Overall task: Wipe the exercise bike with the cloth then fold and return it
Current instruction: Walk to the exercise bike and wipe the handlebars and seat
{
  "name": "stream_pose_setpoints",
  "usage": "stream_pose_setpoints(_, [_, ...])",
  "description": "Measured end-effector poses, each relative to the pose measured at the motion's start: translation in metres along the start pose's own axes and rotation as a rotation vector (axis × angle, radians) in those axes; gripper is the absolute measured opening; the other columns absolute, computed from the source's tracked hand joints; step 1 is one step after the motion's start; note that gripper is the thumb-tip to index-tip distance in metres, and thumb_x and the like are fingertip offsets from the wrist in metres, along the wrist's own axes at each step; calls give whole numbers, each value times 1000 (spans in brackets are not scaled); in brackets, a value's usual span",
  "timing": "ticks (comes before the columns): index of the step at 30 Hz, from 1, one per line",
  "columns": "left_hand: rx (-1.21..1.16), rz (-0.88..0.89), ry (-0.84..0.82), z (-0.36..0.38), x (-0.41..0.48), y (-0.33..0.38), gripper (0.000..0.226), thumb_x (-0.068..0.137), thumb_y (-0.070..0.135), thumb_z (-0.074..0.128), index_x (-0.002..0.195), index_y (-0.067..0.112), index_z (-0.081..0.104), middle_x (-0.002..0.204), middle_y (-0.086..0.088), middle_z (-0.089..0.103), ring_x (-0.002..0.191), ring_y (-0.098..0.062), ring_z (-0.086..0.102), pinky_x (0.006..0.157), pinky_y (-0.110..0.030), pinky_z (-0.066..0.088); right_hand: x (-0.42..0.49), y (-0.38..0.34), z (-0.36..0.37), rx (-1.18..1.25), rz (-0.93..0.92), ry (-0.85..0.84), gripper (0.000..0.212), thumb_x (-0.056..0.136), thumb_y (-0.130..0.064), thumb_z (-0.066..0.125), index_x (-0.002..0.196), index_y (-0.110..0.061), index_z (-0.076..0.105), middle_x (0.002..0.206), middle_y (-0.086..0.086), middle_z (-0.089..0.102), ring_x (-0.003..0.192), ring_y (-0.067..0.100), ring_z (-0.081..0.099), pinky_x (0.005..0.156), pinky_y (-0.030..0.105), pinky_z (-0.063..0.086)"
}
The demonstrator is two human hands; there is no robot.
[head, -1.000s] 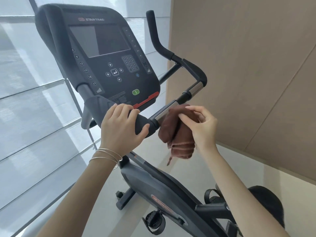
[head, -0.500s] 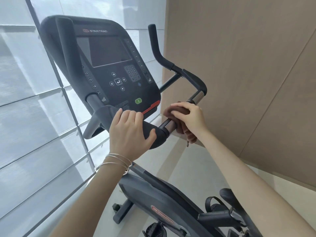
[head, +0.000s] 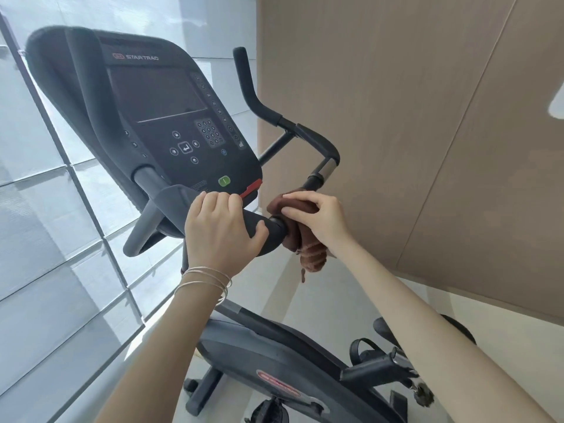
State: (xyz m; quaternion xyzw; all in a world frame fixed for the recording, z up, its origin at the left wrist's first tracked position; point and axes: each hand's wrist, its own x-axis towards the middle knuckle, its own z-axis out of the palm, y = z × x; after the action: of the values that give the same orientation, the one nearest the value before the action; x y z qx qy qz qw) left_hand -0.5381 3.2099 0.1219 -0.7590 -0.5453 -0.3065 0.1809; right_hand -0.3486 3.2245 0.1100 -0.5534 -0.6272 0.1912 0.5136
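Observation:
A black exercise bike fills the view, its console up at the left and its body below. The right handlebar runs from a padded black grip up to a silver section. My left hand is closed around the padded grip below the console. My right hand presses a brown cloth around the bar just right of that grip; the cloth's loose end hangs below the bar.
A tall window with grey blinds runs down the left. A tan panelled wall stands close on the right. A pedal with a strap sticks out at the lower right over the pale floor.
My right hand has slid the cloth up the bar and back down against the padded grip. The left hand has kept its hold. The view has shifted downward.

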Motion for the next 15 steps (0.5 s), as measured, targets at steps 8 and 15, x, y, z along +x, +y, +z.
stream_pose_setpoints(8, [30, -7, -65, -2, 0, 0, 42, 82, 47, 44, 83, 8, 58, 84, -9, 64, 86, -29, 56, 91, -41, 43, 14, -4, 3, -75, 66, 97, 21, 84, -25, 68, 104, -22, 70, 98, -12, 63, 82, 1, 54, 75, 10, 43])
stream_pose_setpoints(15, [33, -1, -7, 1, -1, -1, 41, 80, 45, 43, 78, 7, 58, 78, -10, 63, 81, -31, 56, 87, -42, 45, -37, -2, 8, 43, 12, 34, 28, 82, -26, 70, 110, -21, 70, 110, -5, 70, 101, 8, 63, 89, 17, 50])
